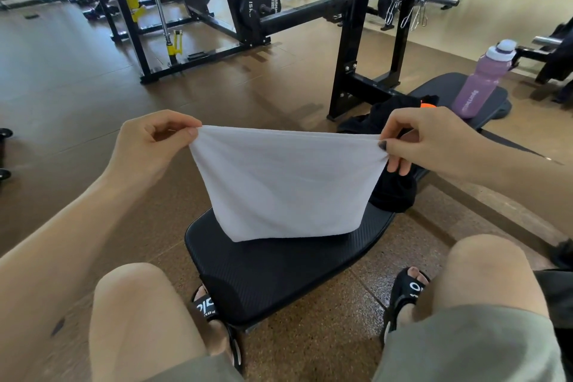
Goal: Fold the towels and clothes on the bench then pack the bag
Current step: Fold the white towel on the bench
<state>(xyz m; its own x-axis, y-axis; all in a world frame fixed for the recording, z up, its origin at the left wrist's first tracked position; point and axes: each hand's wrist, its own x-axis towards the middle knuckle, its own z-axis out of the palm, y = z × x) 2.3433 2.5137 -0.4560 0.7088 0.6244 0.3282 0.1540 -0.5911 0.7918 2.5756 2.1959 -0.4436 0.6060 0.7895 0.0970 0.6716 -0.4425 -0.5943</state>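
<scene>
A white towel (288,183) hangs doubled over above the black padded bench (279,273), its lower edge just above or brushing the pad. My left hand (148,146) pinches the towel's upper left corner. My right hand (424,139) pinches the upper right corner. Behind the towel, black clothes (393,189) lie heaped on the bench, with an orange patch (429,105) showing at the far end. No bag is in view.
A purple water bottle (483,80) stands on the bench's far end. A black rack upright (356,40) rises just left of the bench. My knees and sandalled feet straddle the bench's near end. Brown floor spreads to the left.
</scene>
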